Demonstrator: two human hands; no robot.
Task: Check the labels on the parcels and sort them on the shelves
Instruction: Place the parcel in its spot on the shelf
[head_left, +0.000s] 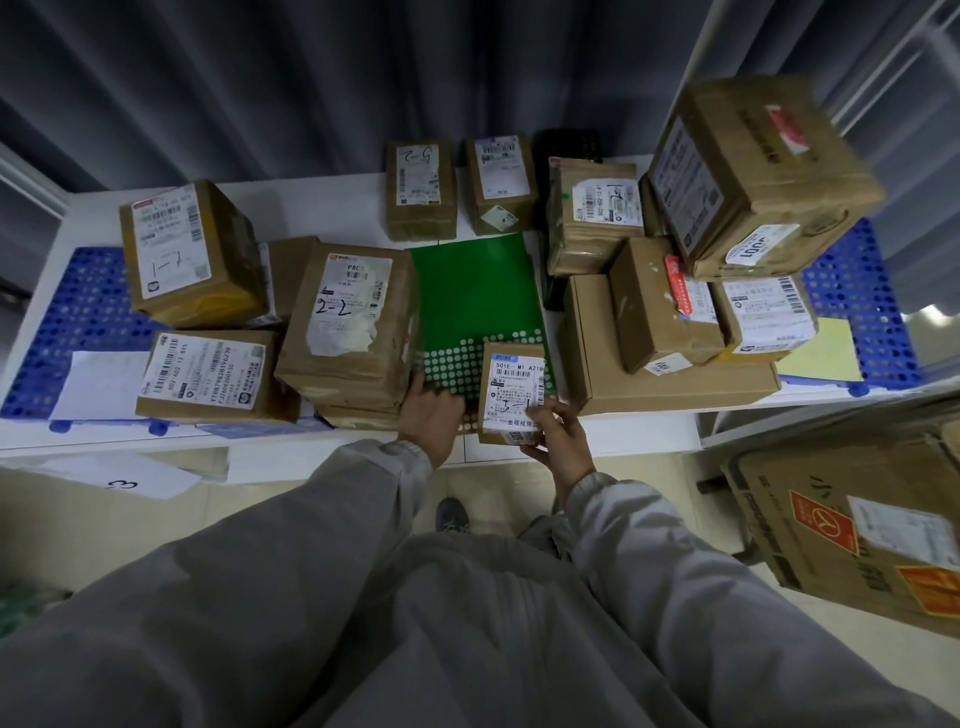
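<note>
A small brown cardboard parcel with a white label (511, 391) is held at the front edge of the white table (337, 208), on the near end of a flat green mailer bag with white dots (475, 301). Just left of the bag, a brown taped parcel marked 2-2 (348, 322) is stacked on another box. Further left, two brown labelled boxes (208, 376) are set on a blue perforated plastic pallet (67, 322). To the right, a wide flat cardboard box (670, 382) carries smaller parcels, with a large tilted cardboard box (753, 171) piled behind them.
</note>
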